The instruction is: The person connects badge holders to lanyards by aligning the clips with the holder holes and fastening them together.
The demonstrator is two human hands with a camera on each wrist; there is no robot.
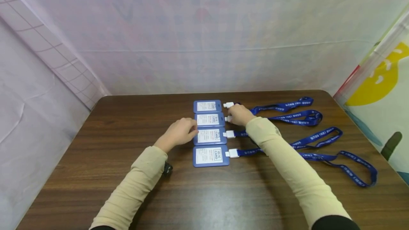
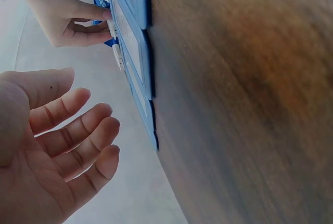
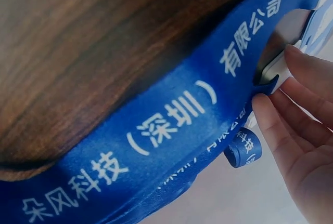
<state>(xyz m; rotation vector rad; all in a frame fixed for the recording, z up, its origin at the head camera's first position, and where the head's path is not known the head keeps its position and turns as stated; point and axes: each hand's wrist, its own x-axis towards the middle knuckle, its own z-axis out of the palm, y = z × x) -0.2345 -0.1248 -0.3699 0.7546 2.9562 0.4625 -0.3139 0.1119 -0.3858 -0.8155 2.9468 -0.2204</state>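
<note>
Several blue ID card holders lie in a column on the table, each with a white printed insert. My right hand (image 1: pixel 241 115) pinches the white clip (image 3: pixel 276 70) of a blue lanyard, at the right end of the second card holder (image 1: pixel 207 120) from the back. White lettering runs along that lanyard's strap (image 3: pixel 171 112), which crosses the right wrist view. At the left edges of the middle holders is my left hand (image 1: pixel 180 132), holding nothing. Its fingers (image 2: pixel 96 130) are relaxed and slightly bent in the left wrist view.
The nearest holder (image 1: pixel 211 165) and the third holder (image 1: pixel 209 142) have lanyards attached through white clips. At the back, another white clip (image 1: pixel 228 105) lies apart from the farthest holder (image 1: pixel 207 101). Looped straps (image 1: pixel 359 160) spread right across the brown table (image 1: pixel 127 116). White curtains stand behind.
</note>
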